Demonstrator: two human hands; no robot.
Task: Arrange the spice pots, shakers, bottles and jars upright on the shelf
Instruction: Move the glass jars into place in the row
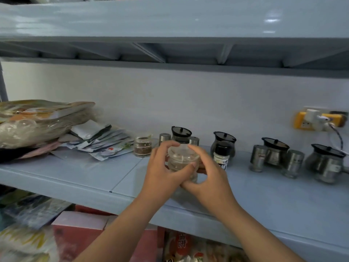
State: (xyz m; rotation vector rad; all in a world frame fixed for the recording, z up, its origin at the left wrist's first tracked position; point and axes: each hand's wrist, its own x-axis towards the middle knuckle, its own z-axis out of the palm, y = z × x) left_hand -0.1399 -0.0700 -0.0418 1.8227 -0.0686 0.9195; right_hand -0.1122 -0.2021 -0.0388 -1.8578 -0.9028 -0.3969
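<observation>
Clear lidded jar (182, 160) upright at middle of shelf (75, 176), near side; seated or lifted, cannot tell. Left hand (160, 167) and right hand (209, 178) both curl fingers round it. Suggest: set base flat, keep clear of black-capped bottle (221, 157) just right.

Open shelf (85, 176) left of the left grip (162, 171); black-capped bottle (221, 157) just right of the right grip (207, 176); shakers (194, 140) close behind.
</observation>
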